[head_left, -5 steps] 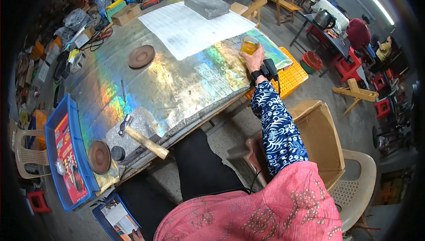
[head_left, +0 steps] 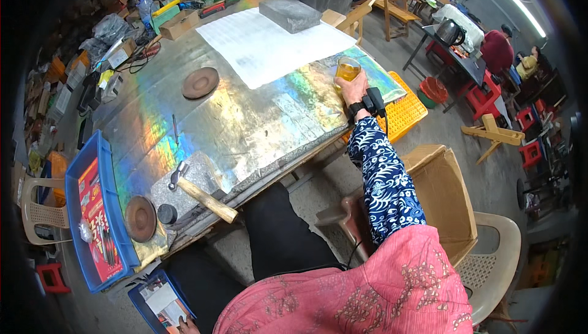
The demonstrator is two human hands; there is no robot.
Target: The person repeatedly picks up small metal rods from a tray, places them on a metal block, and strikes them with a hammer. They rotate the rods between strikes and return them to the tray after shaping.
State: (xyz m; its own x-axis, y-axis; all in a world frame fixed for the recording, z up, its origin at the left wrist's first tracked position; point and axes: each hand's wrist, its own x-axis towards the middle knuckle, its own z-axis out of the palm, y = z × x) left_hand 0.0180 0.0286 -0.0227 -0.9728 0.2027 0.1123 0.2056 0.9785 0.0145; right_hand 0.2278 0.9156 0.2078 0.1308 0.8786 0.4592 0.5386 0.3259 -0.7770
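Observation:
At the table's right corner, my right hand [head_left: 353, 89] is closed around a clear glass cup [head_left: 347, 70] of amber liquid. A black strap and a small black device sit on that wrist. Low in the view, only some fingers of my left hand [head_left: 188, 325] show, at the edge of a small blue tray [head_left: 138, 306] beside my leg. Papers or pictures [head_left: 162, 297] lie in it; whether the fingers grip anything is hidden. A hammer with a wooden handle [head_left: 205, 199] rests on a grey stone slab [head_left: 202, 171], next to a round black piece [head_left: 166, 214].
Two round brown discs [head_left: 200, 83] [head_left: 141, 218] and a thin tool [head_left: 176, 129] lie on the table [head_left: 245, 132]. A white sheet [head_left: 263, 46] under a stone block [head_left: 290, 14] covers its far side. A blue tray [head_left: 127, 236], a cardboard box [head_left: 444, 193] and a yellow crate [head_left: 407, 104] stand nearby.
The whole view has shifted slightly. My right hand stays on the glass cup, and the fingers of my left hand have moved a little at the small blue tray.

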